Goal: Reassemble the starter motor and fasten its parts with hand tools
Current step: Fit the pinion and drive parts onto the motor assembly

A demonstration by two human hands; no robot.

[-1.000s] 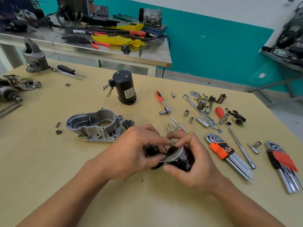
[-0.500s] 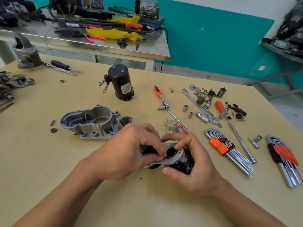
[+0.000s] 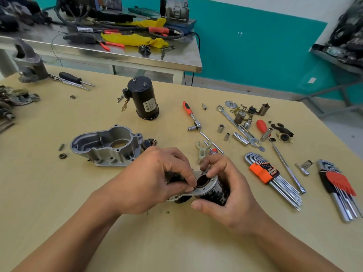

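The tan wooden table point(image 3: 59, 193) carries an aluminium housing point(image 3: 106, 146). Behind the housing a black motor cylinder point(image 3: 144, 99) stands upright. A nut point(image 3: 62, 156) lies just left of the housing. Well to its right lie a ratchet point(image 3: 191, 116), loose sockets point(image 3: 221, 128), an orange-clipped hex-key set point(image 3: 264, 172) and a red-clipped hex-key set point(image 3: 340, 183).

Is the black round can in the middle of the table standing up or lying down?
Standing up. The black can rests on its flat end on the table, and its two small studs point upward on top.

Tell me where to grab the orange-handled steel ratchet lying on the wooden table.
Grip the orange-handled steel ratchet by its handle, from above: it lies flat, with the handle end farthest away and clear of other parts. Small silver sockets sit near its head.
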